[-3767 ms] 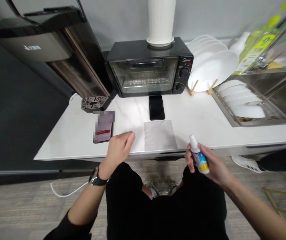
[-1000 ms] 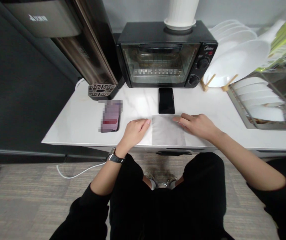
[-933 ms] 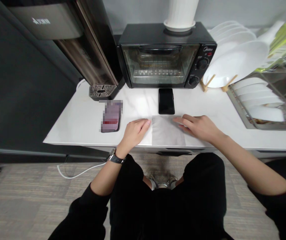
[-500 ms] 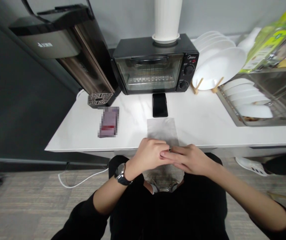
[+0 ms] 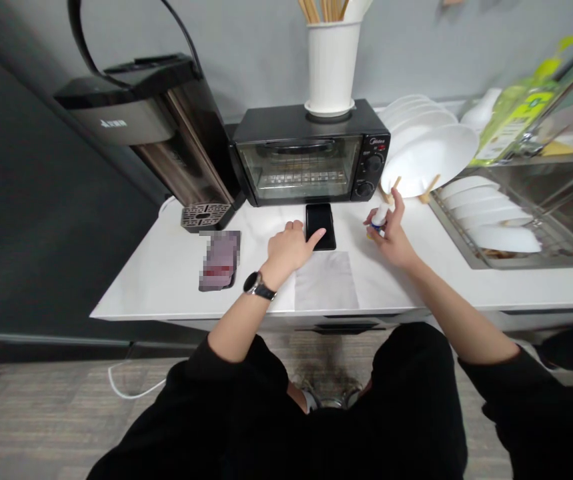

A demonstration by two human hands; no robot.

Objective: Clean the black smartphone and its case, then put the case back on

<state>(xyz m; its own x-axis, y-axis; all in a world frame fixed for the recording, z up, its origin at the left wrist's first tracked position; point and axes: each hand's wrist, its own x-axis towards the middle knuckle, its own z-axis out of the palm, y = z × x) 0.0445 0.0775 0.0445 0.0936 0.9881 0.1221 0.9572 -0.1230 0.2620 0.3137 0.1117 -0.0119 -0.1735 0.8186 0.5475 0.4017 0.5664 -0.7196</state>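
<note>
My right hand (image 5: 397,240) grips a small spray bottle (image 5: 379,217) with a white top and a bit of blue and yellow lower down. Its index finger is raised above the bottle's top. Over the counter, my left hand (image 5: 290,250) wears a watch and holds nothing visible. Its thumb stretches out across the left side of a black phone (image 5: 323,225); I cannot tell whether it touches. The phone lies flat, screen up, in front of the toaster oven. Nearer me, a thin grey cloth (image 5: 326,283) lies spread flat at the counter's front edge.
A blurred-out purple item (image 5: 221,261) lies on the left of the white counter (image 5: 161,283), below a tall drink dispenser (image 5: 186,140). Behind the phone stands a toaster oven (image 5: 306,167), topped by a utensil cup (image 5: 333,67). Racked plates (image 5: 429,157) and a sink (image 5: 566,250) are at right.
My hands, together at the counter's front edge before, have moved apart and forward over it. The spray bottle now shows in my right hand. The view has tilted up, uncovering the whole cloth.
</note>
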